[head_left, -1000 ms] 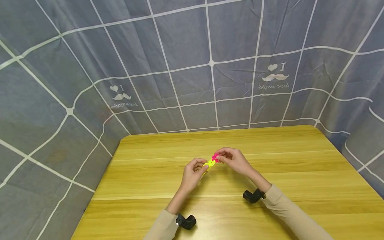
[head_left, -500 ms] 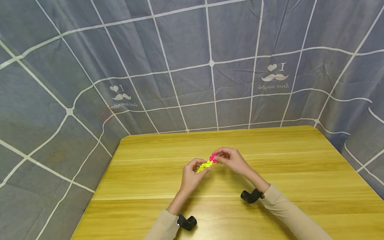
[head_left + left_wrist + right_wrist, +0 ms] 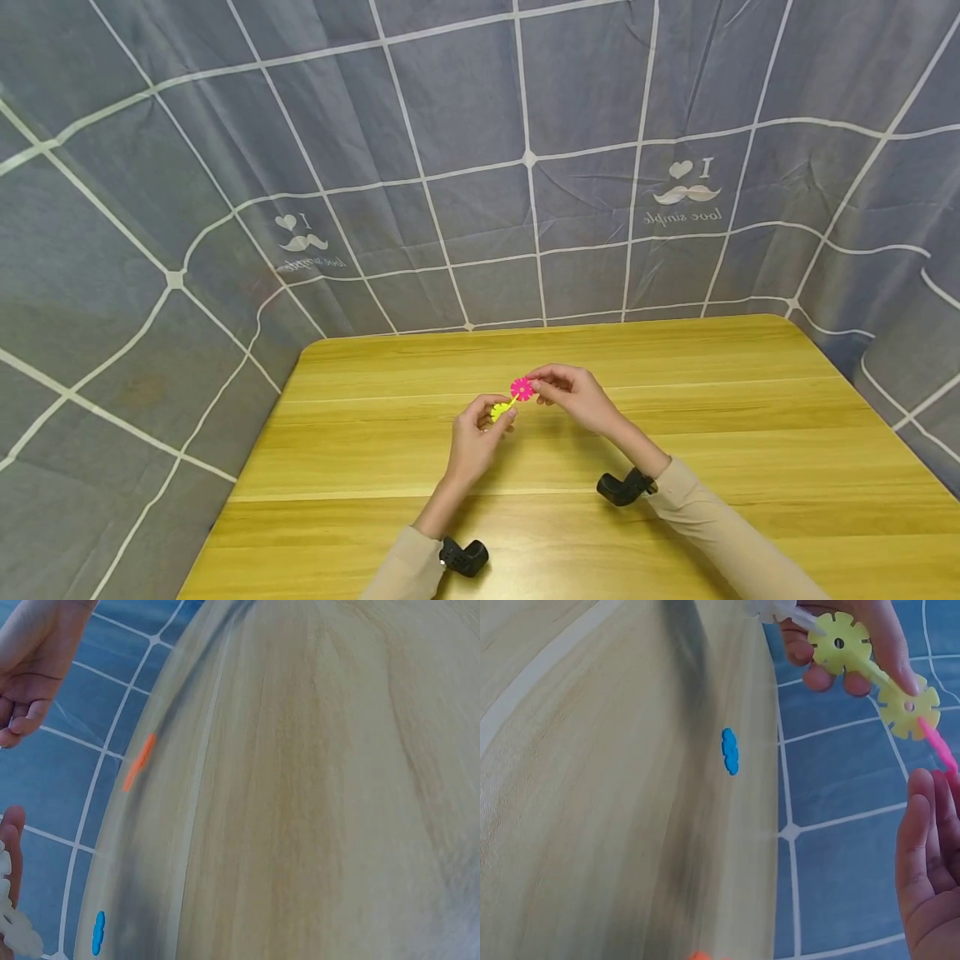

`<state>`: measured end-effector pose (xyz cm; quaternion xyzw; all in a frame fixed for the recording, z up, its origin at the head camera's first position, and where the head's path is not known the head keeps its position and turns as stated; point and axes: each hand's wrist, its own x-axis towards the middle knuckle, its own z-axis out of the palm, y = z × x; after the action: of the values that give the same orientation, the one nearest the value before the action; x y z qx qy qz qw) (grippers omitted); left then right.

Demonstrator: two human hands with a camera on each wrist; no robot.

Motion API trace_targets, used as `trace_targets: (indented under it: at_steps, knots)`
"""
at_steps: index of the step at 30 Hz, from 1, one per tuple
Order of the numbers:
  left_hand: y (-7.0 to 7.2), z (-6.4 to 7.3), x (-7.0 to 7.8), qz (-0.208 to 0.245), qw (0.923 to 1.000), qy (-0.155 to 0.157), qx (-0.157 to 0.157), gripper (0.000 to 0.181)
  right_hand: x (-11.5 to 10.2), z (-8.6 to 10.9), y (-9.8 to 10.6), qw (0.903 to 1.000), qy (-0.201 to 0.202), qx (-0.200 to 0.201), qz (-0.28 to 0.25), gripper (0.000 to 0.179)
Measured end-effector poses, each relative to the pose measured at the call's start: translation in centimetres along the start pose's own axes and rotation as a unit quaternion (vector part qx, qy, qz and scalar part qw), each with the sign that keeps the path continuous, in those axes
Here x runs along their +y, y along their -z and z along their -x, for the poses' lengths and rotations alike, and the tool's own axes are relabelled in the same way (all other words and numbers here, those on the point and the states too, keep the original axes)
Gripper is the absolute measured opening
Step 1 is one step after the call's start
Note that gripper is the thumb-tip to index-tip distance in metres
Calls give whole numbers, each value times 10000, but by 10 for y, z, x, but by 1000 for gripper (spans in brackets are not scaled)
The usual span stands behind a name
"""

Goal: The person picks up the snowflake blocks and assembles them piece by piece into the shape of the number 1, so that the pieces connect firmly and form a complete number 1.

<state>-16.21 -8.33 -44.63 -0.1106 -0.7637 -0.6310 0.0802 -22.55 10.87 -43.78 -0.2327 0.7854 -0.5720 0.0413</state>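
A yellow disc chain (image 3: 500,412) is being held up over the tabletop (image 3: 360,467), a pink disc (image 3: 517,385) meeting its end.
The left hand's (image 3: 474,446) fingers are pinching the chain; the right hand's (image 3: 581,400) fingers, right of it, are gripping the pink disc. The person is probably working that joint; the next move likely calls for a steady chain and aligned slots. The tabletop is stretching out either side of the chain, its far edge running well behind.
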Motion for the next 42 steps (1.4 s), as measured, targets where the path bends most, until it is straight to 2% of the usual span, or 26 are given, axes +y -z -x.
trace_targets:
  at_steps: [9,14,26,31,34,39,42]
  knots:
    - [13,-5,-1,119,9995,273,64,21,11,-6,-3,9997,53,18,-224,27]
    - [23,-6,-2,175,9993,291,171,22,20,-11,-6,9997,-35,-14,-228,27]
    - [36,-9,-3,213,9977,336,551,24,30,-30,-24,9984,-133,-173,530,23]
    - [43,-15,-22,-21,9975,113,703,23,35,-38,-32,9966,-324,-312,690,23]
    - [50,-19,-35,-53,9970,102,762,25,38,-40,-34,9959,-412,-421,684,23]
    - [61,-20,-31,-103,9946,453,928,25,43,-46,-40,9944,-498,-481,804,24]
    - [67,-19,-19,-201,9924,673,1008,26,46,-48,-44,9928,-512,-524,947,24]
